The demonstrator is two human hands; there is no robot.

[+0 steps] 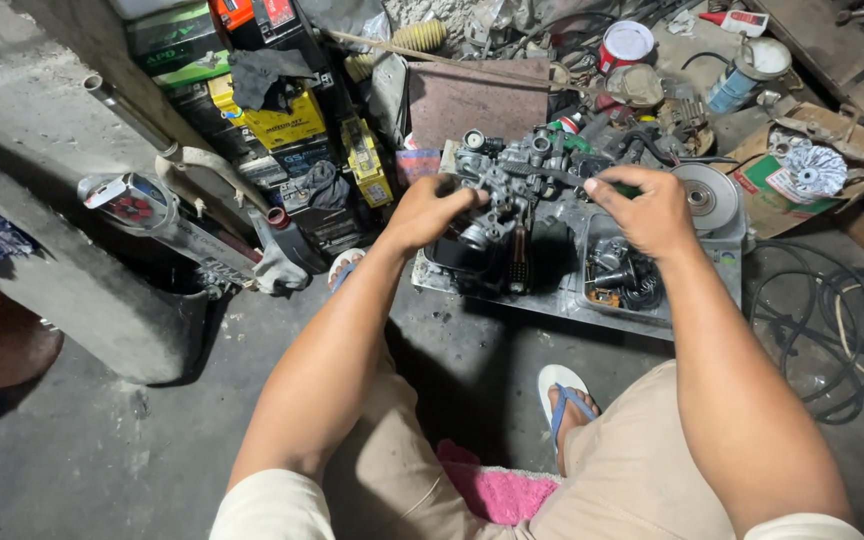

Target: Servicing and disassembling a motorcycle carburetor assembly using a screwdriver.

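Head view, looking down over a seated person's knees onto an oily concrete workshop floor. Both hands work on a dark grey cast-metal engine assembly with small round fittings (512, 185), which stands on the near left part of a shallow, grimy metal tray (552, 305) just ahead of the sandalled feet. Left hand (430, 212): fingers curled around the left flank of the casting, gripping it. Right hand (652, 205): closed in a fist at the casting's upper right, pinching a slim green-handled tool (624, 190) (its tip is hidden behind the metal). A round silver metal disc (707, 195) lies just beside the right hand; small dark loose parts (620, 275) sit in the tray below it.

Handling, as a judgement: the casting looks heavy, rigid and greasy, so slippery under bare skin; the thin protruding fittings seem the fragile points. Firm purchase appears best on the thick body at its two flanks, never on the fittings. Stacked yellow and black battery boxes (282, 120) stand well apart, to the left.
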